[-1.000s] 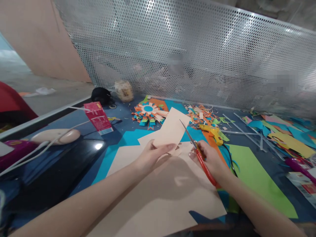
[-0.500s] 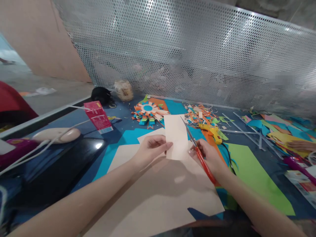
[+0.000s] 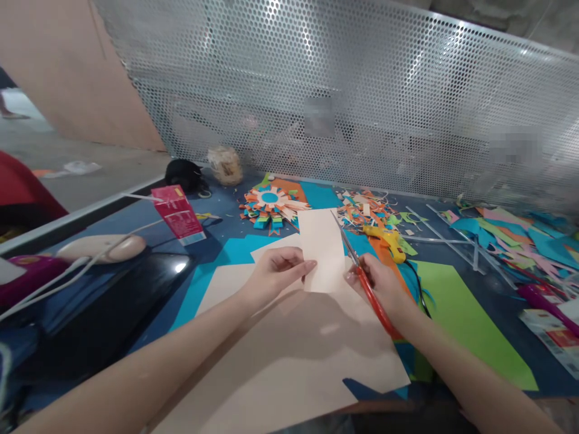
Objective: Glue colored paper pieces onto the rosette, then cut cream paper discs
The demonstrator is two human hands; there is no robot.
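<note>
Between thumb and fingers, my left hand (image 3: 283, 271) pinches a cream paper rectangle (image 3: 322, 250) by its left edge, held upright. My right hand (image 3: 380, 280) grips scissors (image 3: 371, 295) with orange-red handles. Their blades point up and left, along the paper's right edge; I cannot tell whether they touch it. Beneath both hands lies a large cream sheet (image 3: 271, 374) with a notch in its near right edge. Blue paper (image 3: 235, 247) shows under it, and a green sheet (image 3: 474, 331) lies to the right. Behind the rectangle sits a layered paper rosette (image 3: 270, 199).
A yellow glue gun (image 3: 393, 244) lies by my right hand, near a heap of paper scraps (image 3: 368, 208). At left are a pink drink carton (image 3: 178, 214), a computer mouse-like pale object (image 3: 102, 248) and a dark phone (image 3: 113, 313). A perforated metal panel (image 3: 362, 90) borders the back.
My hands, the paper and the scissors keep nearly the same pose. Another person's hand at the far right has gone out of view. The view has shifted slightly.
</note>
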